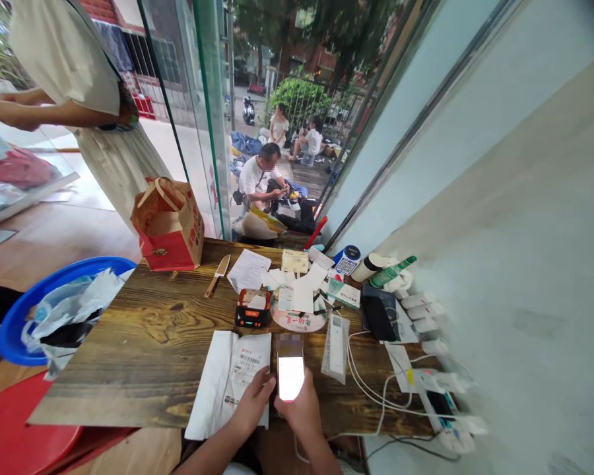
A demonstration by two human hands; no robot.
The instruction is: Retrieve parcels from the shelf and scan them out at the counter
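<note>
At the wooden table, a phone glows white.

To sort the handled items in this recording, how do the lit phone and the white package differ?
Size: the phone is much smaller than the white package.
Look: the phone shows a glowing screen, while the white package is unlit and bears a printed label.
Support: the right hand holds the phone; the white package lies on the table.
Shared: both are roughly rectangular.
</note>
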